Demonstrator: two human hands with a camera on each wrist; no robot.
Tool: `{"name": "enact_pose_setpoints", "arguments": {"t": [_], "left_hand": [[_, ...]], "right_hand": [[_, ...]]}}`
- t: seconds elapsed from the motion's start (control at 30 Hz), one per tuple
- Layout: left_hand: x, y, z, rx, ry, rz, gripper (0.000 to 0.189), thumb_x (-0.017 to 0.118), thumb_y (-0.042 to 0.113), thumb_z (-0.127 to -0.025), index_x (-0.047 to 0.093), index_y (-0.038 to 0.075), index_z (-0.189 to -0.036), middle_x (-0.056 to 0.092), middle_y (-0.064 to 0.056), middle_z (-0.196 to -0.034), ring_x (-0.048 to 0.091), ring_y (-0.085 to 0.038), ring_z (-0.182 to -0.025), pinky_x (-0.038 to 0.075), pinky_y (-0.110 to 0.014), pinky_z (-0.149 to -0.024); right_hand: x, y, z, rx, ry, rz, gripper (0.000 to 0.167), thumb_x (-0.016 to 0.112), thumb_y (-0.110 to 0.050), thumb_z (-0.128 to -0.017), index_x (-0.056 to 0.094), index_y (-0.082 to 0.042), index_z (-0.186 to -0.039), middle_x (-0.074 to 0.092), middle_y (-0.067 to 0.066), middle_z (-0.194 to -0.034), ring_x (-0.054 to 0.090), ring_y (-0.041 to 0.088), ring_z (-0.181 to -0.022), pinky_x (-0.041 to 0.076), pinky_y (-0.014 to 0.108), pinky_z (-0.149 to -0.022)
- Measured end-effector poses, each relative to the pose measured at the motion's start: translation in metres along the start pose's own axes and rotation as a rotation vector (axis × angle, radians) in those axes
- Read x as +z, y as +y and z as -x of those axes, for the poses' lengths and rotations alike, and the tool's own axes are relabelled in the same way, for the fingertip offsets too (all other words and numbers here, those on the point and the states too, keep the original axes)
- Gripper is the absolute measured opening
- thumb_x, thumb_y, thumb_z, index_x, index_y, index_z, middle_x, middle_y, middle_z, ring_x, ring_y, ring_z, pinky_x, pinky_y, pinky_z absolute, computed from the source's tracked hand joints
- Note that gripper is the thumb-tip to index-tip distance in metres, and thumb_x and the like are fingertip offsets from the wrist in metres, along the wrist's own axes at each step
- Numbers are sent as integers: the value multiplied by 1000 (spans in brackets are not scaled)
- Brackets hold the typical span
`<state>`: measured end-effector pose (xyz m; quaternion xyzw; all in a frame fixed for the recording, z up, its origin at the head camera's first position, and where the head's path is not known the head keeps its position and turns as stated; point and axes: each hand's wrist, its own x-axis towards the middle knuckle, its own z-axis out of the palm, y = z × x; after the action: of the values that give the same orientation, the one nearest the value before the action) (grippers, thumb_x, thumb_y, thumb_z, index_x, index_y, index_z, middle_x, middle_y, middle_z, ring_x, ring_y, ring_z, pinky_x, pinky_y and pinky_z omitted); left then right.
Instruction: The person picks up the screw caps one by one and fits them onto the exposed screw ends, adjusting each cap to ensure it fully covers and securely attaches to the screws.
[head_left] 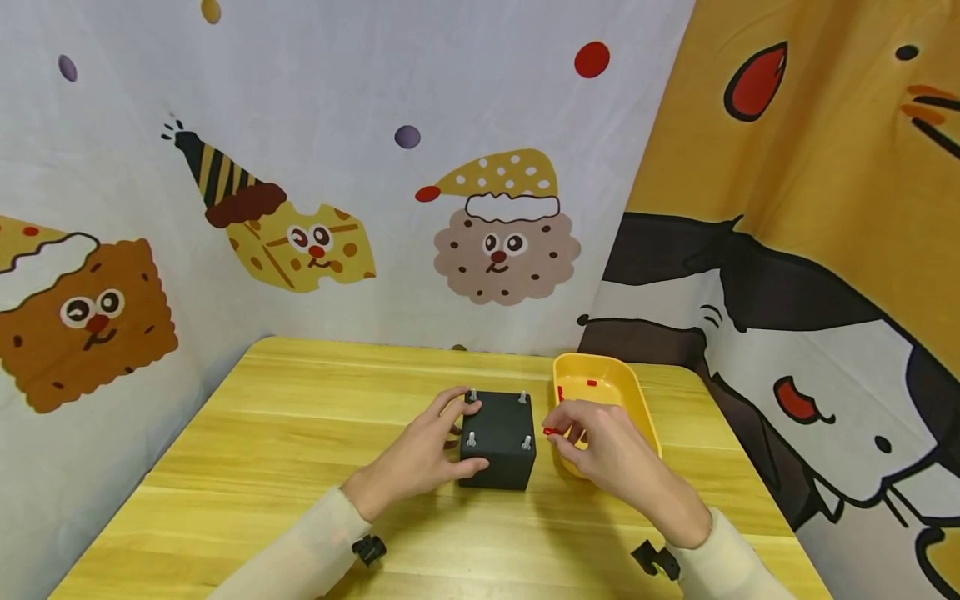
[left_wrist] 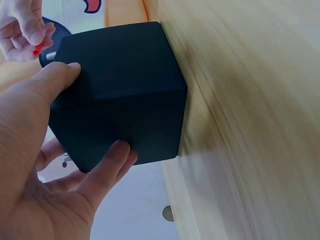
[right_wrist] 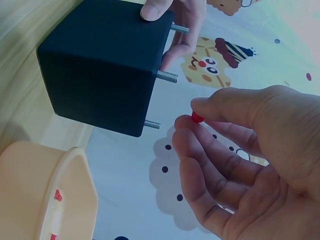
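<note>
A black box (head_left: 501,465) sits on the table, with threaded metal studs (right_wrist: 167,76) sticking up from the corners of its top. The left hand (head_left: 416,457) grips it from the left, thumb against the near side and fingers spread along the left side and top edge. Just right of the box, at about the height of the studs, the right hand (head_left: 611,446) pinches a small red cap (right_wrist: 197,118) between thumb and index finger. In the right wrist view that cap is apart from the studs, and the other fingers are loosely bent.
A yellow tray (head_left: 647,410) stands right of the box, partly under the right hand. Small red pieces (head_left: 592,383) lie inside it. The wooden table (head_left: 300,417) ends at a cartoon-printed cloth (head_left: 337,125) behind and to the right.
</note>
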<state>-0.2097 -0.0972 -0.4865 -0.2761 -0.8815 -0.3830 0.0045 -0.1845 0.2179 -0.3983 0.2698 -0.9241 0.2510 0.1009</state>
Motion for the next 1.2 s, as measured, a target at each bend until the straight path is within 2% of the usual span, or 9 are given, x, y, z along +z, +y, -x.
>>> {"name": "enact_pose_setpoints", "arguments": {"t": [0.17, 0.47, 0.67, 0.83, 1.2], "left_hand": [[1, -1, 0, 0, 1, -3, 74, 92, 41, -104, 56, 14, -163, 31, -11, -189, 83, -29, -126, 72, -38, -109], [0, 0, 0, 0, 7, -33, 74, 92, 43, -104, 57, 15, -163, 33, -10, -188, 83, -24, -125, 71, -30, -108], [0, 1, 0, 1, 10, -45, 76, 92, 43, -104, 56, 16, -166, 33, -10, -188, 83, -24, -124, 71, -30, -107], [0, 1, 1, -3, 11, -41, 76, 92, 43, -104, 57, 16, -166, 33, -10, -189, 83, -24, -124, 71, -30, -107], [-2, 3, 2, 9, 17, -45, 76, 92, 41, -104, 58, 13, -166, 34, -13, -188, 83, -25, -124, 72, -33, -107]], "right_hand": [[1, -1, -1, 1, -1, 7, 24, 95, -6, -96, 87, -27, -104, 84, -14, -99, 68, -2, -83, 70, 29, -74], [4, -3, -2, -26, 17, 36, 22, 97, -6, -96, 90, -25, -103, 84, -13, -97, 68, -2, -81, 63, 17, -70], [6, -4, -2, -29, 23, 31, 21, 97, -5, -95, 89, -22, -106, 85, -12, -97, 69, -3, -80, 62, 17, -69], [7, -3, -3, -23, 29, 8, 22, 97, -8, -96, 85, -25, -102, 82, -15, -94, 68, -3, -79, 62, 19, -68], [14, -5, -5, -82, 73, 18, 20, 99, -7, -94, 91, -22, -105, 84, -13, -96, 68, -4, -80, 61, 17, -68]]}}
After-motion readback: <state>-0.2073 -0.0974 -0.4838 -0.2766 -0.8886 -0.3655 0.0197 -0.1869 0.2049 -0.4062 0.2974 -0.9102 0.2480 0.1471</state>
